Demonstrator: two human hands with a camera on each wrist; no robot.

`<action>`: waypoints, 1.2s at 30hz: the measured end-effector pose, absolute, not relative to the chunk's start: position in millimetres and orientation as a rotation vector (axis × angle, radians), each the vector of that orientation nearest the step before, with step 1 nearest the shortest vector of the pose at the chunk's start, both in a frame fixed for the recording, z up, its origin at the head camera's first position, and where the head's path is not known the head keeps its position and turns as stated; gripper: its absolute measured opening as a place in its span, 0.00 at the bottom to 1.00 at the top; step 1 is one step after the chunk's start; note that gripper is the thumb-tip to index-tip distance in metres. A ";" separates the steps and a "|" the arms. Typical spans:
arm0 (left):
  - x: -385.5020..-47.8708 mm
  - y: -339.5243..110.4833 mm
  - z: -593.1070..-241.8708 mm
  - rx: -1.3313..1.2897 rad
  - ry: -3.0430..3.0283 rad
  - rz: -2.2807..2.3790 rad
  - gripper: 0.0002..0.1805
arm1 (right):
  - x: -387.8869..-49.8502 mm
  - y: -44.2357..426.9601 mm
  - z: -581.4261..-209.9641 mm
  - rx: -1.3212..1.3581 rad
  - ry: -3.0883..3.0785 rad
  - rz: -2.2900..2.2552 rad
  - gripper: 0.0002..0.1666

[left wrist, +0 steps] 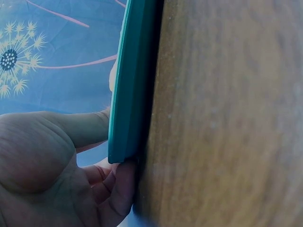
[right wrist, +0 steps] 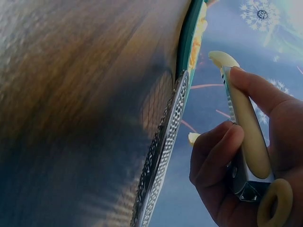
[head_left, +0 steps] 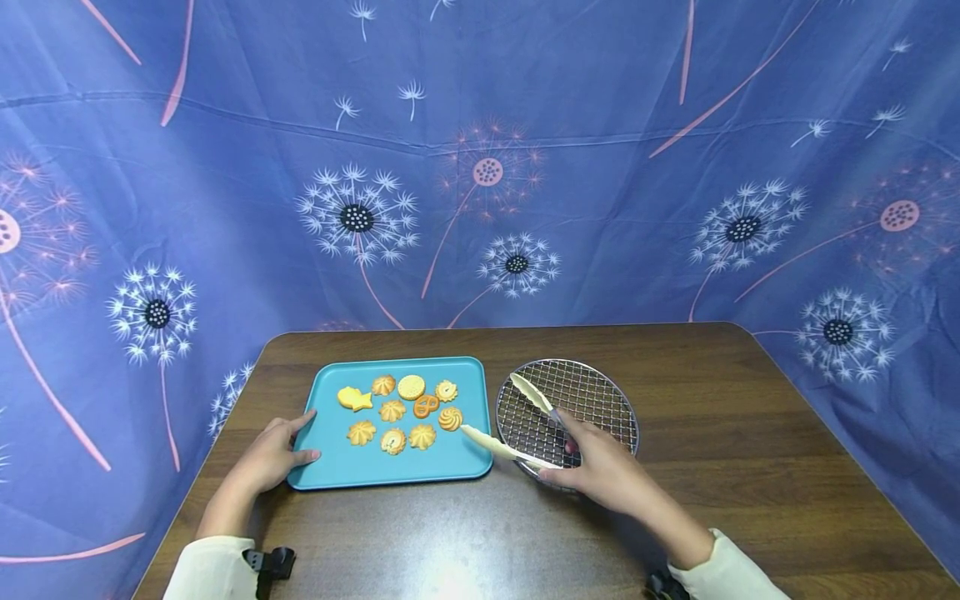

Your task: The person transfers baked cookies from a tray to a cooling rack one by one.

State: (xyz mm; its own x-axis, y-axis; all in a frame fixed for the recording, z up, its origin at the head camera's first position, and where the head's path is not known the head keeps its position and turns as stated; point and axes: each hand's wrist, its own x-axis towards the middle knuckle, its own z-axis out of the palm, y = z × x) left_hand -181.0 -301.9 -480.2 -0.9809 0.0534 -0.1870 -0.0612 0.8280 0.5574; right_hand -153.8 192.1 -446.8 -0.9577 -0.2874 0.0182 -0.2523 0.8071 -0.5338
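A blue-green tray (head_left: 330,462) bears several cookies, among them a fish-shaped one (head_left: 354,398), a pretzel (head_left: 426,406) and a swirled one (head_left: 450,418). My left hand (head_left: 268,454) grips the tray's left edge; in the left wrist view the thumb lies over the rim of the tray (left wrist: 127,94) and the curled fingers (left wrist: 116,189) are beneath it. With my right hand (head_left: 600,467) I hold cream-tipped tongs (head_left: 491,443) above the round wire rack (head_left: 600,400), their arms spread. One tip is beside the swirled cookie; whether they touch, I cannot tell. The right wrist view shows the tongs' cream handle (right wrist: 253,137) in my hand (right wrist: 265,142).
The rack stands just right of the tray on a brown wooden table (head_left: 750,433). Behind the table hangs a blue cloth (head_left: 600,167) with dandelion patterns.
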 end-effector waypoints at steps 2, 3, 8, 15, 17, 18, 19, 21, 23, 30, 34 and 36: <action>-180.8 -301.9 -480.0 -0.005 2.816 0.870 0.43 | -153.8 190.3 -447.4 -0.440 2.925 -0.855 0.63; -180.6 -301.7 -479.8 -0.006 2.815 0.872 0.43 | -153.8 189.4 -447.7 -0.443 2.924 -0.857 0.63; -180.6 -301.0 -478.9 -0.011 2.812 0.869 0.43 | -153.8 184.6 -449.4 -0.464 2.927 -0.858 0.62; -179.6 -300.5 -478.2 -0.016 2.804 0.878 0.43 | -152.9 179.0 -449.4 -0.428 2.918 -0.851 0.63; -179.3 -300.3 -478.1 -0.012 2.805 0.880 0.43 | -152.5 177.7 -449.4 -0.423 2.916 -0.848 0.62; -179.3 -300.4 -478.1 -0.009 2.808 0.879 0.42 | -152.3 177.0 -449.5 -0.424 2.915 -0.845 0.62; -179.3 -300.4 -478.0 -0.006 2.810 0.878 0.42 | -152.1 176.3 -449.6 -0.424 2.910 -0.847 0.62; -179.2 -300.5 -477.9 0.001 2.816 0.874 0.42 | -151.8 174.7 -449.9 -0.427 2.906 -0.851 0.62; -178.7 -300.8 -477.5 0.008 2.820 0.872 0.42 | -151.7 173.0 -450.3 -0.430 2.898 -0.853 0.62; -177.5 -301.3 -477.4 0.009 2.820 0.880 0.43 | -152.4 167.2 -452.7 -0.441 2.902 -0.854 0.62; -177.4 -301.4 -478.3 0.003 2.819 0.885 0.42 | -151.5 165.1 -453.1 -0.434 2.897 -0.849 0.62; -177.2 -301.3 -478.4 0.001 2.819 0.885 0.42 | -151.2 164.3 -453.2 -0.430 2.894 -0.846 0.61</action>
